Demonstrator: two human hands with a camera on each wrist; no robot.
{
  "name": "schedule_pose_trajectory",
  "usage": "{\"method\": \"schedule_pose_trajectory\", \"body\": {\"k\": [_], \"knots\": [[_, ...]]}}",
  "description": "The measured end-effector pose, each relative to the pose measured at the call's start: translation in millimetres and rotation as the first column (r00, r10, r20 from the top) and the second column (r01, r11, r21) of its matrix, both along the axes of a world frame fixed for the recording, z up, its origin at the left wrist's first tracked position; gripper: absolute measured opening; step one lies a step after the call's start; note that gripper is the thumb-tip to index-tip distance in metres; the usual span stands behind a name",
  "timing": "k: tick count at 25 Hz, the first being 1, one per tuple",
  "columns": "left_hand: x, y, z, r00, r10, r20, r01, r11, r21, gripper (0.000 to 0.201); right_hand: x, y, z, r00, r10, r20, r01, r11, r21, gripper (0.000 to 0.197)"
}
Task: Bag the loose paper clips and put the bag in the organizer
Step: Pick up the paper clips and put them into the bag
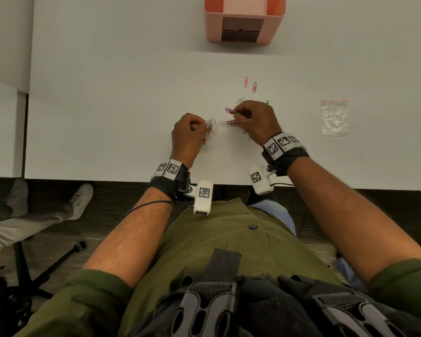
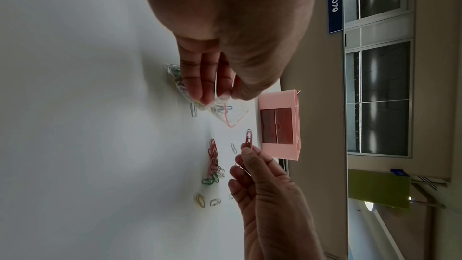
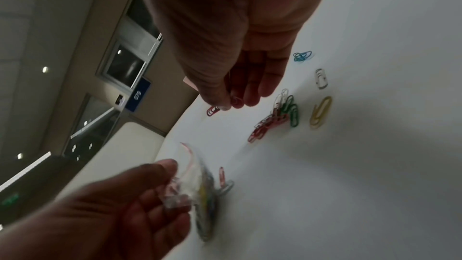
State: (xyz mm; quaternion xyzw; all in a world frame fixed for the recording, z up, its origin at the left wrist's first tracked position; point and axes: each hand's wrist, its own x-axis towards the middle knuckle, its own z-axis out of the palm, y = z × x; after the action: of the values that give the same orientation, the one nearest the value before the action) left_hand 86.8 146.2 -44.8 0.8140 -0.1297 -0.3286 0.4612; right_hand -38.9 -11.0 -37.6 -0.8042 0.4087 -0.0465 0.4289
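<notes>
My left hand (image 1: 188, 132) pinches a small clear zip bag (image 1: 211, 128) with a red strip, several coloured paper clips inside it; the bag's mouth (image 2: 232, 118) gapes toward the right. My right hand (image 1: 252, 117) pinches a few paper clips (image 1: 230, 110) between thumb and fingers, just right of the bag. Loose paper clips (image 1: 232, 122) lie on the white table under and around the right hand, with two red clips (image 1: 250, 85) farther back. In the right wrist view a cluster of red, green and white clips (image 3: 277, 114) and a yellow clip (image 3: 321, 112) lie below the fingers.
A pink organizer (image 1: 244, 19) with dark drawers stands at the table's far edge. Another clear zip bag (image 1: 334, 117) lies flat to the right. The table's front edge (image 1: 107, 178) runs just behind my wrists. Someone else's legs and shoes (image 1: 78, 203) are at lower left.
</notes>
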Motion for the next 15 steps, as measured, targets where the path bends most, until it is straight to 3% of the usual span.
{"method": "schedule_pose_trajectory", "body": {"k": [3, 7, 11, 15], "knots": [[0, -3, 1, 1.0, 0.001, -0.005, -0.001, 1.0, 0.005, 0.014, -1, 7, 10, 0.998, -0.043, 0.049, 0.038, 0.995, 0.089, 0.01], [-1, -5, 1, 1.0, -0.006, 0.014, 0.006, 1.0, 0.008, 0.01, -1, 17, 27, 0.995, 0.102, 0.021, -0.101, 0.995, -0.026, 0.012], [-4, -5, 1, 0.999, -0.023, 0.028, 0.022, 1.0, 0.019, 0.015, 10, 27, 33, 0.938, 0.29, -0.191, -0.319, 0.937, -0.144, 0.015], [-7, -4, 4, 0.998, -0.041, 0.047, 0.04, 0.999, 0.025, 0.014, 28, 35, 36, 0.857, 0.349, -0.38, -0.464, 0.842, -0.273, 0.017]]}}
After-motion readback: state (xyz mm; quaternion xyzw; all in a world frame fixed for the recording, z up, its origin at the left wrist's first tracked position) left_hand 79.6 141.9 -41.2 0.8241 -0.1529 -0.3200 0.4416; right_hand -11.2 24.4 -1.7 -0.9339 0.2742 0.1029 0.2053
